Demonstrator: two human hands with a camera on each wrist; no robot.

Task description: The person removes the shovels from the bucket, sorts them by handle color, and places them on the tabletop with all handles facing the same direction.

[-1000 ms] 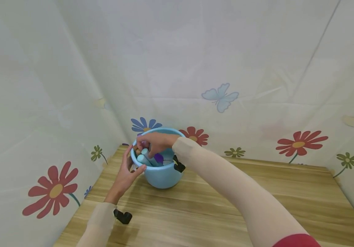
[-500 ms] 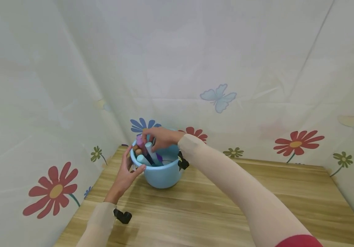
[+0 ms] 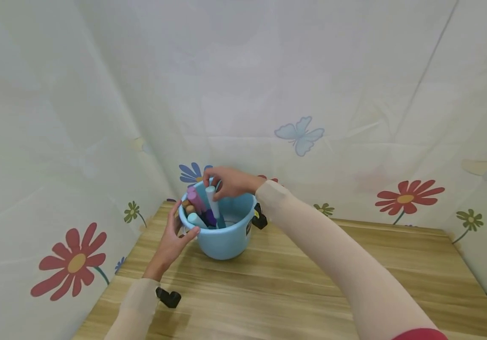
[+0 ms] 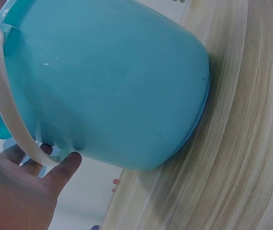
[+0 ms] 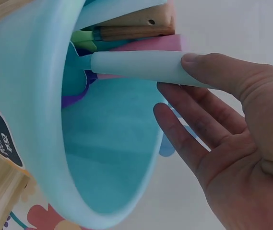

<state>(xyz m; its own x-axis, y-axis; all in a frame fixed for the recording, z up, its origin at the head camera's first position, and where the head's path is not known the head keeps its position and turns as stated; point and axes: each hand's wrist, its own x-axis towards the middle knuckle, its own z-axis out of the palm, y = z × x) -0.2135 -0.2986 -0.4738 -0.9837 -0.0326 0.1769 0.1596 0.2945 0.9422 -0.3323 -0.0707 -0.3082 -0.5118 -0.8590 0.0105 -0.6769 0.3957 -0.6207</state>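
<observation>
Right grip (image 3: 230, 182) pinches a handle (image 5: 131, 66), room to its right; left grip (image 3: 174, 242) holds the bucket (image 3: 224, 245) by its left edge.

Bucket (image 3: 224, 245) is baby blue, with a white carry handle (image 4: 10, 105) and a dark label (image 5: 2, 136) with white lettering. Inside: icy-blue tool handle (image 5: 131, 66), pink handle (image 5: 150, 44), brown wooden handle (image 5: 138, 32), something purple (image 5: 76, 99). Counter (image 3: 332, 283) is streaky tan woodgrain, backdrop (image 3: 354, 71) off-white with red, blue and green flowers plus a pale blue butterfly (image 3: 302, 136).
</observation>
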